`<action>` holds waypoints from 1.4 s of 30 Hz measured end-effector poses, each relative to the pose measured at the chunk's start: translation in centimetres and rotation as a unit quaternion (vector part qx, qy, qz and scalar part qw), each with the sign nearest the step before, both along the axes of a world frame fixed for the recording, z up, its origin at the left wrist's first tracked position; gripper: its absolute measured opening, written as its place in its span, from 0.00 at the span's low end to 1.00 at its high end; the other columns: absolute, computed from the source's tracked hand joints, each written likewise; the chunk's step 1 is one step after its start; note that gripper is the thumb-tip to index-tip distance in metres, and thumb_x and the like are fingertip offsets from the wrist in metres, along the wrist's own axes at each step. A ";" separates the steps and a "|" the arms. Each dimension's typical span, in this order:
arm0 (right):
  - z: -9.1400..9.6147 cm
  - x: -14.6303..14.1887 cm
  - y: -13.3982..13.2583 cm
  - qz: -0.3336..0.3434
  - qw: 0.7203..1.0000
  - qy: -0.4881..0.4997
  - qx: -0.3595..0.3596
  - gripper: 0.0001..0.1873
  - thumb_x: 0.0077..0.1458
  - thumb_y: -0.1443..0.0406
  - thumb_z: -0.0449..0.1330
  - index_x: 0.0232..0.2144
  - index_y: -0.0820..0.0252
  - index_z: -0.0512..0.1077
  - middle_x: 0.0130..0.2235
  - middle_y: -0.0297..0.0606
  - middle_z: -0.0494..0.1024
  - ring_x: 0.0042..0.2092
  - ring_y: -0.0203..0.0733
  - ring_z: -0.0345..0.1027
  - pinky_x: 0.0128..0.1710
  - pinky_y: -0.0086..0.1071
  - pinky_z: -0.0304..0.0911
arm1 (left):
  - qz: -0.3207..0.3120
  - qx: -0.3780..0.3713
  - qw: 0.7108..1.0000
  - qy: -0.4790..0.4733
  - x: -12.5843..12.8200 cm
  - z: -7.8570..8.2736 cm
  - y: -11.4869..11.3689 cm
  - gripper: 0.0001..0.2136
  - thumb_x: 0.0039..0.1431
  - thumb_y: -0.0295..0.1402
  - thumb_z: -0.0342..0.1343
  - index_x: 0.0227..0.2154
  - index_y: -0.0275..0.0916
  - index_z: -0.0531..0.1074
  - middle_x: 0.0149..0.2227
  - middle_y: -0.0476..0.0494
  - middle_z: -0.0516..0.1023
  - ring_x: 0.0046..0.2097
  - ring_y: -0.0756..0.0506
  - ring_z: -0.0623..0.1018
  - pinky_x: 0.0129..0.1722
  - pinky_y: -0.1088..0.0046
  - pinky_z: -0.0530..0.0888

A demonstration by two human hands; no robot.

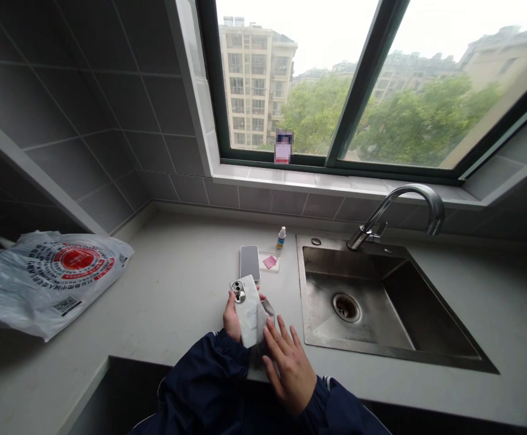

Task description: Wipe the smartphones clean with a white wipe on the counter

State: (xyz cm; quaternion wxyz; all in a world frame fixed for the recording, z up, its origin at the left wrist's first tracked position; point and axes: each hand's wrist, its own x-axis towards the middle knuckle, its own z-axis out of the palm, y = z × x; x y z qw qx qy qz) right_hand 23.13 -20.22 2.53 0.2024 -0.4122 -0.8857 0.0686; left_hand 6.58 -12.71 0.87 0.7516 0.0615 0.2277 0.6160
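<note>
My left hand (pixel 231 319) is closed around a white phone (pixel 247 308), held back side up with its camera lenses at the top. My right hand (pixel 290 362) lies over the phone's lower right edge, fingers stretched out flat and pressing a thin clear film or cloth (pixel 263 315) against it. Both hands hover just above the grey counter (pixel 177 290), left of the sink. A second phone (pixel 249 262) lies face up on the counter beyond them.
A clear case holding a pink slip (pixel 270 261) and a small dropper bottle (pixel 281 237) stand beside the second phone. The steel sink (pixel 381 302) with its tap (pixel 399 208) is at right. A printed plastic bag (pixel 50 272) lies at left.
</note>
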 end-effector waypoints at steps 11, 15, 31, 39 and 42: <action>-1.3 -2.6 0.3 0.082 0.996 -0.013 0.029 0.31 0.62 0.70 0.51 0.66 0.59 0.53 0.68 0.36 0.50 0.69 0.53 0.36 0.67 0.52 0.36 | -0.031 -0.019 0.999 0.023 -0.2 0.4 0.1 0.30 0.60 0.54 0.44 0.48 0.30 0.71 0.36 0.34 0.79 0.33 0.40 0.79 0.34 0.61 0.74; -2.0 -3.1 1.5 0.069 0.994 0.019 0.078 0.26 0.65 0.69 0.49 0.64 0.58 0.57 0.66 0.39 0.57 0.69 0.48 0.41 0.68 0.52 0.28 | -0.034 -0.028 0.999 0.027 -0.3 0.5 0.1 0.30 0.59 0.55 0.45 0.48 0.31 0.70 0.35 0.36 0.79 0.32 0.40 0.79 0.34 0.61 0.74; -2.2 -1.2 3.9 -0.089 0.873 0.433 -0.205 0.21 0.58 0.68 0.55 0.54 0.56 0.71 0.52 0.41 0.76 0.55 0.48 0.70 0.55 0.39 0.63 | -0.016 0.052 0.998 0.012 0.0 -0.7 0.1 0.19 0.59 0.49 0.53 0.44 0.39 0.71 0.40 0.39 0.78 0.41 0.40 0.78 0.42 0.58 0.74; -3.7 -0.2 6.8 -0.212 0.607 0.595 -0.483 0.26 0.41 0.49 0.69 0.34 0.61 0.72 0.28 0.37 0.79 0.30 0.44 0.74 0.31 0.35 0.72 | -0.031 0.042 0.998 0.026 0.4 -0.2 0.2 0.28 0.62 0.50 0.49 0.59 0.37 0.62 0.53 0.33 0.74 0.53 0.37 0.74 0.54 0.56 0.67; -3.4 -0.6 6.3 -0.191 0.549 0.591 -0.560 0.28 0.41 0.50 0.71 0.39 0.62 0.71 0.32 0.40 0.80 0.31 0.44 0.76 0.34 0.38 0.73 | -0.035 0.061 0.998 -0.002 0.6 0.2 0.1 0.31 0.61 0.53 0.46 0.60 0.35 0.61 0.58 0.29 0.70 0.55 0.33 0.73 0.57 0.52 0.64</action>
